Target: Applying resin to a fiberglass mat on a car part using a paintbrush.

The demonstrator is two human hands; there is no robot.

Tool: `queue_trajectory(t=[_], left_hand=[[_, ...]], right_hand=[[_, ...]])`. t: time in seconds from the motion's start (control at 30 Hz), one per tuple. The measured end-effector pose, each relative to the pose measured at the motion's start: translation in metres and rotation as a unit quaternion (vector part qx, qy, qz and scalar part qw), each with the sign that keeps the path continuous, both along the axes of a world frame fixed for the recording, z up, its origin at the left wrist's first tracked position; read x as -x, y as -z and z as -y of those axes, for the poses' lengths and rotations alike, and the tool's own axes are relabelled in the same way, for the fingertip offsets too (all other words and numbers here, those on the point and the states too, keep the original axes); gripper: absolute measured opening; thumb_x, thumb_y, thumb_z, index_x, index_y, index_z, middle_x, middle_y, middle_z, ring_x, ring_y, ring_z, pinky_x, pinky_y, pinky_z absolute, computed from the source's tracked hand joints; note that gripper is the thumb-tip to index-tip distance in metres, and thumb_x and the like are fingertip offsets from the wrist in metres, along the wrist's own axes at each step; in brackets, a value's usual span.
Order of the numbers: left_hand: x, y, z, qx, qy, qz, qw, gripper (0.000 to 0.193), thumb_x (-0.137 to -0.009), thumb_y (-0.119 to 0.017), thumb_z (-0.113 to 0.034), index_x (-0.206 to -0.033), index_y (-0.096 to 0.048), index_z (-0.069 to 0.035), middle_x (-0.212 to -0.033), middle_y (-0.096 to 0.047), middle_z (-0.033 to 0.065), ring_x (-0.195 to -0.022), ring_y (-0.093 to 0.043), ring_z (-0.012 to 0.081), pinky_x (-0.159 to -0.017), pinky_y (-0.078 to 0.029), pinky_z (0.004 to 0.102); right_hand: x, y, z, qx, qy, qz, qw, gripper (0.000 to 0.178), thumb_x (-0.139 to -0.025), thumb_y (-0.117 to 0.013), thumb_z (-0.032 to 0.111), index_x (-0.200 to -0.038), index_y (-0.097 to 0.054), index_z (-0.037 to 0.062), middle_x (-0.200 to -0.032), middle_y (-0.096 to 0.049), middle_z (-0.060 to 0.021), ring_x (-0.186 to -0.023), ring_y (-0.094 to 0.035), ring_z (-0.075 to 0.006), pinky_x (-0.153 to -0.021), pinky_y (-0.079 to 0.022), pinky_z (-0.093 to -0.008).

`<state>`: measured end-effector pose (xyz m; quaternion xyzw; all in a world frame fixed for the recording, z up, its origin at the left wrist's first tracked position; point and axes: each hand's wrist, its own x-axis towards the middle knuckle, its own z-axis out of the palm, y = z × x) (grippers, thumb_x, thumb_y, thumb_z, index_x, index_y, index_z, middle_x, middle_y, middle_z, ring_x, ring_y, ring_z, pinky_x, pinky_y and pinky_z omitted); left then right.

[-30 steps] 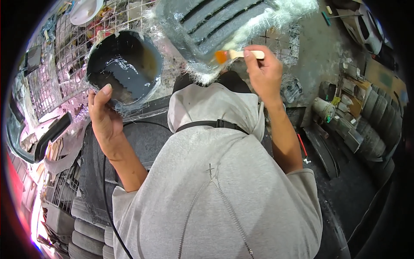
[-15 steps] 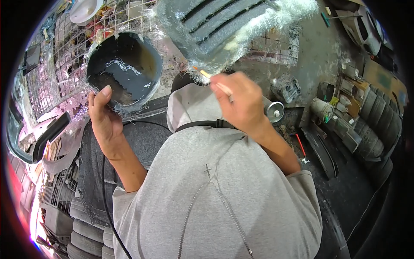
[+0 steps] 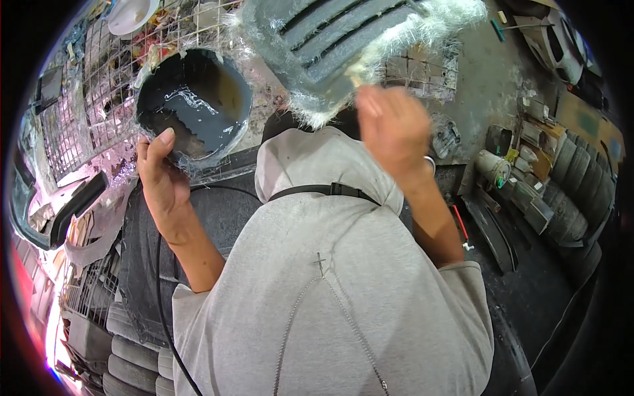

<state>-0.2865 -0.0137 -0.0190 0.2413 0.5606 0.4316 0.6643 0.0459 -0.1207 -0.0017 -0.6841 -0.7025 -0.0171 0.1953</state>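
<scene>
A round dark bowl (image 3: 175, 71) holds glossy dark liquid and is tipped toward me at the left. My left hand (image 3: 160, 181) is closed on its near edge, thumb over the rim and the fingers mostly out of sight behind it. Ahead lies a grey slatted panel (image 3: 317, 58), fringed with frayed white glass fibres (image 3: 396, 41). Close to that fringe is my right hand (image 3: 394, 129), smeared by motion and closed on a paintbrush, of which only a blurred pale bit shows beyond the fingers.
A wire grid (image 3: 63, 142) stained with colours stretches along the left, with a white plastic tub (image 3: 132, 14) at its top. At the right stand a pale bucket (image 3: 492, 165), several stacked dark curved pieces (image 3: 581, 178) and a red-handled tool (image 3: 460, 223) on the floor.
My right hand has swung right and away from me with the brush, from the panel's near corner to its right fringe. The bowl in my left hand has shifted slightly right.
</scene>
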Motion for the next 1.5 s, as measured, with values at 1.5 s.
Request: queue_trajectory(t=[1.5], left_hand=[[-0.008,0.001,0.009,0.007,-0.004,-0.022,1.000,0.042,-0.077,-0.073,-0.014,-0.113,-0.058,-0.001,-0.103,-0.064,0.0068,-0.094,-0.059,0.0177,-0.089,-0.046,0.0316]], right_hand=[[0.002,0.016,0.005,0.044,-0.042,0.049,0.997,0.015,-0.082,-0.072,0.009,-0.097,-0.072,0.0094,-0.081,-0.062,-0.0064,-0.067,-0.059,-0.0237,-0.058,-0.047,-0.0350]])
